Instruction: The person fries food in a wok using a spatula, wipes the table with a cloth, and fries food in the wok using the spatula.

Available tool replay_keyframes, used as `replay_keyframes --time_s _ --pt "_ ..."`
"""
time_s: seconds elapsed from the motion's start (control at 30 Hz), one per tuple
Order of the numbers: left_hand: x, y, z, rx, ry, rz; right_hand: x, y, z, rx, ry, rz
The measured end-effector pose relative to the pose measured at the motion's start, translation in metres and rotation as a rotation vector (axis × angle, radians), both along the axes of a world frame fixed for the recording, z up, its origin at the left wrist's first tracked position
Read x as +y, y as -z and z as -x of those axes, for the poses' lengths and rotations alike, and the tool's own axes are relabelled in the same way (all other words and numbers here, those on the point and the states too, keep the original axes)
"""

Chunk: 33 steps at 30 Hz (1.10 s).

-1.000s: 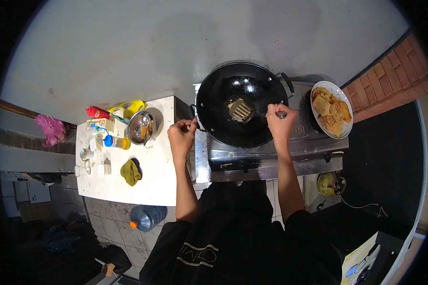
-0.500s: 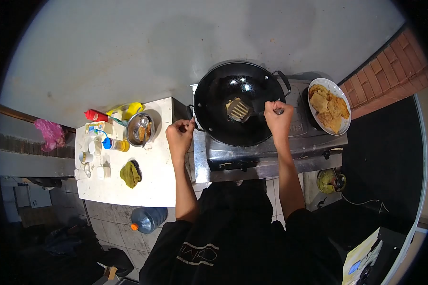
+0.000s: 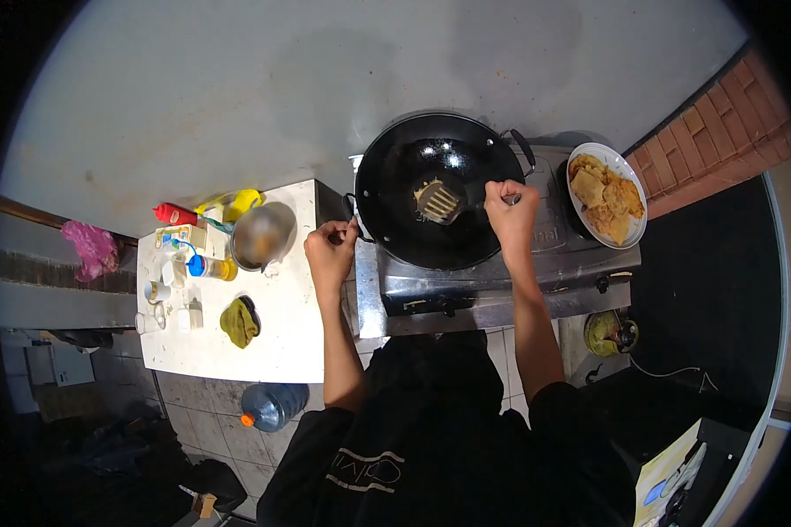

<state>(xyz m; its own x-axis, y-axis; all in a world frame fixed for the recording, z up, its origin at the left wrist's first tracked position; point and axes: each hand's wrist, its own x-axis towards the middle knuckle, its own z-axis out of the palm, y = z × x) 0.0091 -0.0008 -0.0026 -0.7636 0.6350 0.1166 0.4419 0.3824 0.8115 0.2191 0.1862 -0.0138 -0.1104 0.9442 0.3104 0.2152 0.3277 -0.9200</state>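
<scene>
A black wok (image 3: 413,237) sits on the stove, its inside shiny with oil. My right hand (image 3: 511,215) is closed around the handle of a slotted spatula (image 3: 438,202), whose blade rests against the wok's bottom. Small pale bits of food show around the blade's edge. On the wok's left side, my left hand (image 3: 330,255) has its fingers pinched at the lower end of the loop handle (image 3: 349,207). The contact is partly hidden by the fingers.
Right of the wok stands a white plate (image 3: 639,176) of fried golden pieces. Left, a white table (image 3: 281,342) holds a metal bowl (image 3: 272,215), an oil bottle (image 3: 213,267), a red bottle (image 3: 176,214) and a green cloth (image 3: 238,322). A water jug (image 3: 275,406) lies on the floor.
The spatula and my right hand have shifted very slightly left. My left hand keeps its place at the wok's handle. The view has moved a little, and the bowl's contents look hazier.
</scene>
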Motion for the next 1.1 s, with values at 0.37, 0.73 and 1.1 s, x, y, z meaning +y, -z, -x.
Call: replay_keyframes --time_s 0.37,0.73,1.1 --pt "0.001 0.007 0.001 0.022 -0.026 -0.051 -0.005 -0.01 -0.001 -0.015 0.004 -0.014" --pt "0.0 0.006 0.0 0.022 -0.027 -0.061 -0.011 -0.023 -0.02 0.004 -0.029 -0.05" --pt "0.0 0.002 -0.003 -0.008 -0.031 -0.034 0.004 -0.065 -0.02 -0.299 -0.164 -0.367"
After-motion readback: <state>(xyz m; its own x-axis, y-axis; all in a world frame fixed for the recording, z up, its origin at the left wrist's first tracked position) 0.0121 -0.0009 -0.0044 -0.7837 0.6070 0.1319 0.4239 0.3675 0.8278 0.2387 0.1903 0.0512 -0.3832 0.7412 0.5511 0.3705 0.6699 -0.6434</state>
